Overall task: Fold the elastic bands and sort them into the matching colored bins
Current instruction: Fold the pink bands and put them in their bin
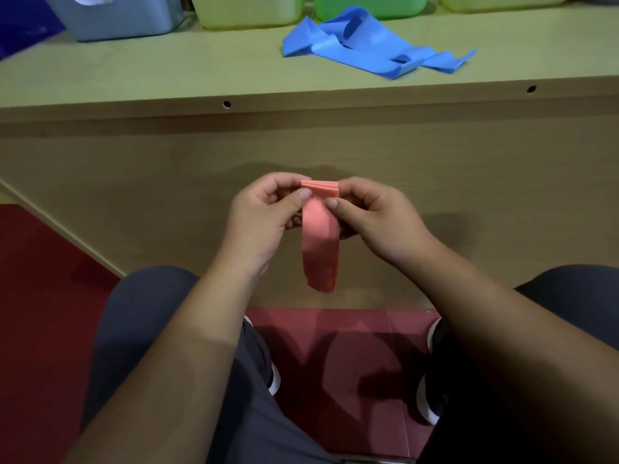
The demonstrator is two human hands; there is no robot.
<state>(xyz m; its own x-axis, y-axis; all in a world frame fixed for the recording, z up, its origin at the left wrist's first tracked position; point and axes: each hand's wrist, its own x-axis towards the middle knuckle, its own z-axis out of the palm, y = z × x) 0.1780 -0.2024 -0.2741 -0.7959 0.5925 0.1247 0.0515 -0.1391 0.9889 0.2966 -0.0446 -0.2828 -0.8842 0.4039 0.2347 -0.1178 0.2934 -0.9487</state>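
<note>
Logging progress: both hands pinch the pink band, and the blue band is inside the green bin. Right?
No. Head view: the blue band lies on the table before the green bin, not inside. Left hand and right hand do pinch the pink band.

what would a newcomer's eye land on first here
The pink elastic band at the centre draws the eye: the left hand and right hand pinch its folded top while the tail hangs down between the knees. Next comes the blue band, lying loose and crumpled on the table, just in front of a row of plastic bins at the back edge.
</note>
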